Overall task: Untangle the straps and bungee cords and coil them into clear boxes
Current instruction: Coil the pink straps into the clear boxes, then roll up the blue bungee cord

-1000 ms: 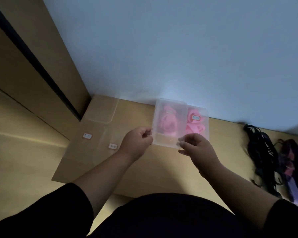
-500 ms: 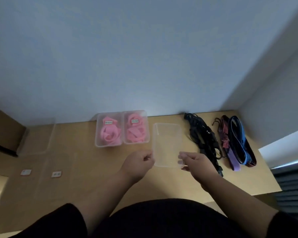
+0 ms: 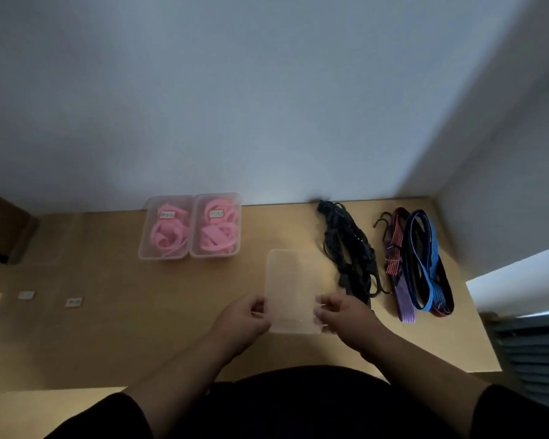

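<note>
From my remote seat I log a tan wooden tabletop (image 3: 114, 337), its far edge butted against a pale wall (image 3: 235, 90) at 12 o'clock, a second wall closing the corner at 2 o'clock, and the right edge dropping off at 3 o'clock beside a grey slatted unit (image 3: 533, 350). Open surface runs from the centre out to 9 o'clock, and a narrower bare strip lies between the boxes and the cords at 12 o'clock. Item held: one clear plastic box (image 3: 290, 289), frosted, rounded corners, nothing visible inside it, just in front of the body at centre. My left hand (image 3: 240, 321) pinches its near left corner, fingers curled and clamped on the rim; my right hand (image 3: 346, 315) pinches the near right corner the same way. Stowed: two clear boxes side by side and touching at 11 o'clock, the left filled box (image 3: 165, 228) and the right filled box (image 3: 216, 224), each with coiled pink straps and one small white label. Loose at 1 o'clock: one bundle of black cords (image 3: 346, 245); just beside it toward 2 o'clock, one red-striped bungee cord (image 3: 395, 248) ending in a purple strap, and one blue-edged strap (image 3: 425, 258), the two overlapping. At 9 o'clock: two small white labels (image 3: 73, 301) lying flat, apart from each other; the writing is too blurred to read. Black sleeves (image 3: 108, 416) count two.
</note>
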`<state>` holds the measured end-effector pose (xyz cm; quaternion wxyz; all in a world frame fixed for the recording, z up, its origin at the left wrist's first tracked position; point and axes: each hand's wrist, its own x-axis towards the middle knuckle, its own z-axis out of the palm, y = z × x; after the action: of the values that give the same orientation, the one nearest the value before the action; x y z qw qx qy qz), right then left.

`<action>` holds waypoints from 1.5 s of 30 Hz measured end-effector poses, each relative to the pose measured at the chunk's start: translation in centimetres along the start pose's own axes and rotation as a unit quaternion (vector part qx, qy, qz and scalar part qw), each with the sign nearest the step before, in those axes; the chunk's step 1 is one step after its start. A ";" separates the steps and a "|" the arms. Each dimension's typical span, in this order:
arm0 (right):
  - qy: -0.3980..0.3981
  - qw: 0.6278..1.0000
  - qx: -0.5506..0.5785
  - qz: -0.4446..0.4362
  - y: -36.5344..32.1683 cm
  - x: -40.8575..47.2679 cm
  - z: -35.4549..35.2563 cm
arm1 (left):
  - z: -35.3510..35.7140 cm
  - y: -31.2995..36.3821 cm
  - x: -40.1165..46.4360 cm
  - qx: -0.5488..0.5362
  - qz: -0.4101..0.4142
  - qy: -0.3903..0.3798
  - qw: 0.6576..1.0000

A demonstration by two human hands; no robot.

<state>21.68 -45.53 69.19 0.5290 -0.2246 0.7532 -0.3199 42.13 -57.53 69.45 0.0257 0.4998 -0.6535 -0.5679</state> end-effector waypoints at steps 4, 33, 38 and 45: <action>-0.026 0.999 -0.022 0.009 0.5 0.7 0.5 | 0.0 -0.8 -0.1 0.006 -0.015 0.014 1.000; 0.077 0.997 0.009 -0.018 2.2 -1.9 -5.7 | 3.6 7.4 1.6 0.282 0.183 0.051 0.940; 0.107 0.993 0.048 -0.005 4.1 -3.1 -10.4 | 9.0 10.2 3.0 0.295 0.198 -0.043 0.934; 0.205 0.978 0.022 0.021 8.1 -4.0 -16.9 | 18.0 13.6 5.6 0.297 0.227 -0.095 0.922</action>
<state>7.16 -33.01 69.94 0.3744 -0.1269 0.8430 -0.3647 20.04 -50.42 70.56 -0.0576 0.2664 -0.8878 -0.3709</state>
